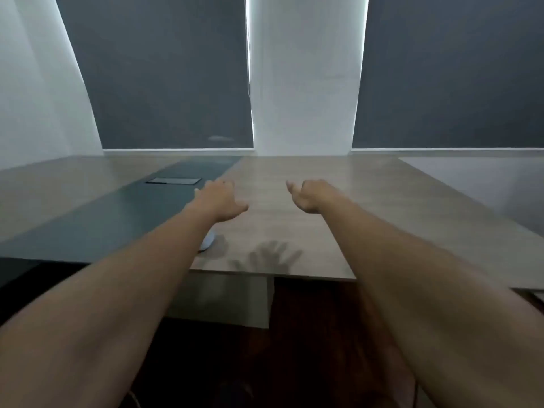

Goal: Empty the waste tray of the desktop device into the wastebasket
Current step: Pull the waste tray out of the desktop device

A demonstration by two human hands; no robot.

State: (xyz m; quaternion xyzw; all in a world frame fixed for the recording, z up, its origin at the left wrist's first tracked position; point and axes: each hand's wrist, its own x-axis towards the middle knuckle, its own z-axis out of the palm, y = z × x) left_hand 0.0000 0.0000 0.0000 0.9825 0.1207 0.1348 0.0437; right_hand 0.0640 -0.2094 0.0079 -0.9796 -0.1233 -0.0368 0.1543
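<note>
Both my arms stretch forward above a wooden desk [294,178]. My left hand [219,200] hovers over the seam between the wood and a dark inlay, palm down, fingers loosely spread, holding nothing. My right hand [309,195] floats to its right with the thumb out and the fingers curled away from the camera, also holding nothing. A small pale rounded object [207,241] peeks out from under my left forearm on the desk; most of it is hidden. No waste tray and no wastebasket are in view.
A dark green inlay [117,213] runs along the desk's left half with a flush rectangular cable hatch [173,180]. Grey roller blinds [164,72] and a white pillar [306,75] stand behind. The desk's front edge [273,275] lies above a dark floor.
</note>
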